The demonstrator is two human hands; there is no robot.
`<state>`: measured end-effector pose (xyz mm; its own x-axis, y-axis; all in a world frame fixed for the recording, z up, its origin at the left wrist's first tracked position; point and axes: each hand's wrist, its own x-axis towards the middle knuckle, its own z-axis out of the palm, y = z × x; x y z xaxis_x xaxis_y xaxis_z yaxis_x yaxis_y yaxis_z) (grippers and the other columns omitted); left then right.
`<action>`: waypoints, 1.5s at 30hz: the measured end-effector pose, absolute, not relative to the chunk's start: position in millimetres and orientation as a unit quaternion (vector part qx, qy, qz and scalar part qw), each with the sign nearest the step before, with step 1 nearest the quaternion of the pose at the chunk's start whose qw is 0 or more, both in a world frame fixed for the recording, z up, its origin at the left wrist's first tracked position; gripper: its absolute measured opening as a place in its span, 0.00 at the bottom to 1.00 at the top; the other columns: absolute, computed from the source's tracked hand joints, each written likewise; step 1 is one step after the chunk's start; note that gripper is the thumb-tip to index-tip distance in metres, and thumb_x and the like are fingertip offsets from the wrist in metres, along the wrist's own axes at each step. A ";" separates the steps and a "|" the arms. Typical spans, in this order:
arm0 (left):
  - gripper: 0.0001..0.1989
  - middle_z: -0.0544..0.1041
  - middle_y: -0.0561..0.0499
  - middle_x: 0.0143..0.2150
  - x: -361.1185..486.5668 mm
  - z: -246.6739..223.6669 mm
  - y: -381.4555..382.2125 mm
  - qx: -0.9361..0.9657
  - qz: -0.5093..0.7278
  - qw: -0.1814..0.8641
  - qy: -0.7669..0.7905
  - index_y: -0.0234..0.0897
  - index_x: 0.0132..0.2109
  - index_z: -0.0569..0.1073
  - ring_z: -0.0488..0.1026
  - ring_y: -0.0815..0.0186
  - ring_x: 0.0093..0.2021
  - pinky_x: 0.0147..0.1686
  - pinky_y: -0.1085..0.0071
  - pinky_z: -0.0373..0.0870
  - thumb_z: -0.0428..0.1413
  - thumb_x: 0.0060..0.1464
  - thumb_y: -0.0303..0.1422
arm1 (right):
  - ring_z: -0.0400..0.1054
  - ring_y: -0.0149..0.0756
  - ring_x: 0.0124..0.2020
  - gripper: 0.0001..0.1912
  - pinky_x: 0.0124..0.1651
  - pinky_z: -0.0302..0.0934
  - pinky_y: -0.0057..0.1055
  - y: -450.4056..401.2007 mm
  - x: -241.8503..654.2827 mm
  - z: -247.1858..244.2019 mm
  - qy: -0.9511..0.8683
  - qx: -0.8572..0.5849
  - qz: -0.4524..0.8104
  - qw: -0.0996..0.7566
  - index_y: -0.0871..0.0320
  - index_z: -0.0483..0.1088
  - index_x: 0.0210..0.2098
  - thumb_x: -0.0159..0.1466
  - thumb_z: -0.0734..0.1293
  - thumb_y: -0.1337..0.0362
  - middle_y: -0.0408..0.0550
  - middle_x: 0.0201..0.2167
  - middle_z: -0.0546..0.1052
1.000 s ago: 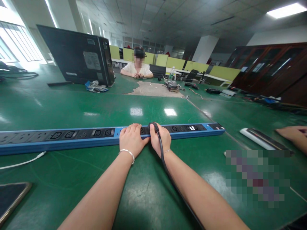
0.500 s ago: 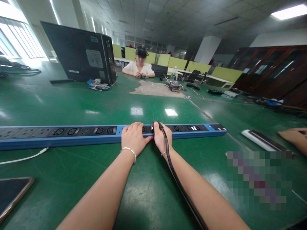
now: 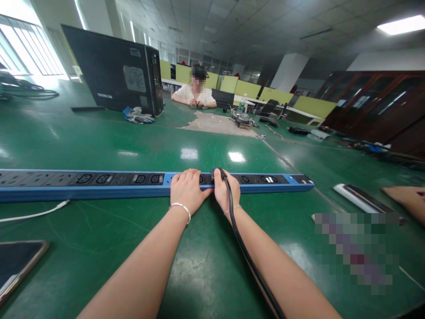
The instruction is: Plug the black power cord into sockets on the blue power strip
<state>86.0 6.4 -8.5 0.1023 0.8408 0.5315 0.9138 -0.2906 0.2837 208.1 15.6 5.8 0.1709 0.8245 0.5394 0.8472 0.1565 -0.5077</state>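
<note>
A long blue power strip (image 3: 133, 191) with black sockets lies across the green table. My left hand (image 3: 187, 190) grips the strip near its middle, fingers over the top and thumb along the front edge. Just right of it, my right hand (image 3: 227, 190) is closed on a black plug (image 3: 218, 173) at a socket of the strip; how deep the plug sits cannot be made out. From the plug a black cable (image 3: 237, 230) runs down over my right wrist and forearm.
A computer case (image 3: 113, 71) and gloves (image 3: 137, 115) stand at the back left. A person (image 3: 195, 93) sits across the green table (image 3: 99, 146). Left are a white cable (image 3: 36, 217) and a phone (image 3: 20, 266). Another person's hand (image 3: 407, 197) is at right, near a white-and-black object (image 3: 355, 197).
The view has shifted slightly. The plug looks a little more upright over the socket; both hands keep nearly the same place on the strip.
</note>
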 end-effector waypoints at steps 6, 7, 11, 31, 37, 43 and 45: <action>0.20 0.73 0.44 0.53 87.2 -6.4 5.3 -0.733 -0.319 0.048 -0.599 0.37 0.51 0.70 0.67 0.57 0.53 0.53 0.60 0.56 0.51 0.52 0.38 | 0.72 0.37 0.32 0.17 0.40 0.58 0.30 11.6 196.4 14.4 -0.668 -0.663 -0.076 0.329 0.56 0.73 0.32 0.66 0.55 0.57 0.50 0.29 0.78; 0.20 0.73 0.44 0.53 87.2 -6.3 5.2 -0.733 -0.320 0.048 -0.599 0.37 0.52 0.70 0.67 0.56 0.54 0.54 0.60 0.56 0.51 0.52 0.38 | 0.73 0.38 0.33 0.17 0.41 0.58 0.31 11.3 196.4 14.4 -0.667 -0.664 -0.080 0.328 0.56 0.73 0.32 0.66 0.55 0.57 0.50 0.29 0.78; 0.22 0.73 0.44 0.53 87.1 -7.3 5.6 -0.734 -0.324 0.051 -0.594 0.36 0.51 0.70 0.67 0.57 0.53 0.54 0.60 0.56 0.52 0.51 0.40 | 0.72 0.39 0.39 0.18 0.47 0.58 0.33 10.3 197.9 7.6 -0.662 -0.658 -0.084 0.349 0.58 0.73 0.38 0.67 0.54 0.58 0.52 0.35 0.79; 0.28 0.70 0.47 0.57 88.4 -2.5 0.6 -0.761 -0.326 0.040 -0.559 0.42 0.61 0.60 0.66 0.59 0.55 0.53 0.61 0.58 0.51 0.53 0.39 | 0.57 0.38 0.60 0.23 0.62 0.44 0.41 -1.9 229.2 -11.4 -0.748 -0.591 -0.050 0.297 0.53 0.61 0.58 0.63 0.59 0.60 0.44 0.56 0.69; 0.22 0.68 0.55 0.59 98.0 1.4 -4.7 -0.795 -0.311 0.028 -0.520 0.48 0.58 0.64 0.63 0.64 0.59 0.59 0.61 0.52 0.46 0.56 0.30 | 0.56 0.39 0.60 0.26 0.62 0.43 0.40 -2.3 231.3 -10.0 -0.755 -0.587 -0.024 0.292 0.55 0.62 0.57 0.59 0.60 0.67 0.44 0.56 0.69; 0.18 0.73 0.53 0.55 107.5 3.9 -1.8 -0.770 -0.330 0.031 -0.545 0.47 0.53 0.67 0.67 0.63 0.55 0.59 0.58 0.50 0.48 0.55 0.32 | 0.56 0.38 0.59 0.25 0.60 0.44 0.40 2.8 226.6 -10.9 -0.738 -0.599 -0.005 0.312 0.54 0.62 0.57 0.60 0.58 0.70 0.44 0.54 0.71; 0.15 0.75 0.53 0.52 111.0 6.7 1.2 -0.764 -0.324 0.030 -0.557 0.47 0.50 0.69 0.70 0.63 0.51 0.59 0.56 0.51 0.49 0.56 0.32 | 0.57 0.38 0.59 0.23 0.59 0.44 0.39 4.1 226.1 -10.5 -0.733 -0.604 0.001 0.313 0.55 0.63 0.56 0.61 0.57 0.70 0.44 0.54 0.72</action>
<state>111.0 1.2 6.7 0.1695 0.8318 0.5286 0.8709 -0.3775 0.3148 226.1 4.1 -10.5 -0.0745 0.8865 0.4568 0.8848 0.2700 -0.3798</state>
